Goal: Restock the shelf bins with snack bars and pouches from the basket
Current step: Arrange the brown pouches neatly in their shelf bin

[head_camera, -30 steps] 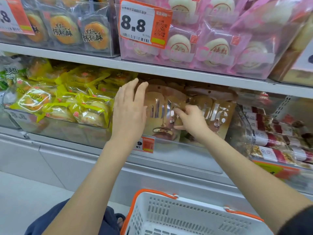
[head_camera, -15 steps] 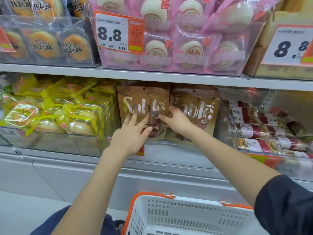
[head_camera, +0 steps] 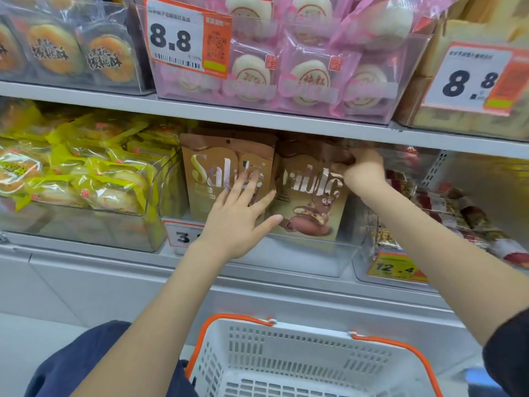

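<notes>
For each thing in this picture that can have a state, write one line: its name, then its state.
left hand: open, fingers spread flat against the left pouch
right hand: grips the right pouch's top corner
left pouch: upright in the clear bin, sealed
right pouch: upright beside it, sealed
clear bin: holds both pouches
basket: on the floor; the visible part holds nothing

White metal shelf (head_camera: pixel 257 117), grey base panel (head_camera: pixel 114 282), pale, possibly tiled floor (head_camera: pixel 25 348)
</notes>
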`<state>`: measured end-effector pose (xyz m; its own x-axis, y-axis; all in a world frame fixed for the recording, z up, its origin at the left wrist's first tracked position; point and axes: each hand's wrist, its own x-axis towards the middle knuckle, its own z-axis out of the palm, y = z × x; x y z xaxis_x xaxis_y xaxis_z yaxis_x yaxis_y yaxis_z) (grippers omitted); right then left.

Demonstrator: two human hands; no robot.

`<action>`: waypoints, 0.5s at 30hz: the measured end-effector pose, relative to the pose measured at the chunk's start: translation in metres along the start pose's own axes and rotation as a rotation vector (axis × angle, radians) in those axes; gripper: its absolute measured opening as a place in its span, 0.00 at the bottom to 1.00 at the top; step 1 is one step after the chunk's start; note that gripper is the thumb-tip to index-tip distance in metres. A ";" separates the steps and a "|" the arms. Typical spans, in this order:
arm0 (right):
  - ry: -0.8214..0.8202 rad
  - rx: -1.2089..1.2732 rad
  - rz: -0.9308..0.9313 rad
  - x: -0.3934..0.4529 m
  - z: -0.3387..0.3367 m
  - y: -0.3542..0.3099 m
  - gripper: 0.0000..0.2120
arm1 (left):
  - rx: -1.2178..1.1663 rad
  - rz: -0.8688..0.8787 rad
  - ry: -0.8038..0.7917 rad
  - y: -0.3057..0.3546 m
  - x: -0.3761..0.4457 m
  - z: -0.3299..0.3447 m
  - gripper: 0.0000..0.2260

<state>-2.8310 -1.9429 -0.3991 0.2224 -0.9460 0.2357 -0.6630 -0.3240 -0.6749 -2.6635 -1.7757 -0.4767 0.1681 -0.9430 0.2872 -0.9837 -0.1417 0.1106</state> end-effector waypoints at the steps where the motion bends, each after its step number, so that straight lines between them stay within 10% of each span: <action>1: -0.013 0.063 -0.026 -0.004 -0.003 0.002 0.17 | -0.003 -0.014 -0.003 0.001 0.001 0.001 0.37; 7: -0.103 0.107 -0.180 -0.009 -0.022 0.023 0.07 | -0.044 -0.116 -0.049 0.002 0.007 0.003 0.37; 15: -0.177 -0.088 -0.447 -0.017 -0.027 0.015 0.29 | -0.021 -0.128 -0.099 0.003 0.007 0.003 0.36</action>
<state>-2.8646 -1.9314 -0.3944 0.6122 -0.7036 0.3608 -0.5311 -0.7039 -0.4716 -2.6649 -1.7833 -0.4770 0.2839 -0.9429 0.1741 -0.9529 -0.2573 0.1605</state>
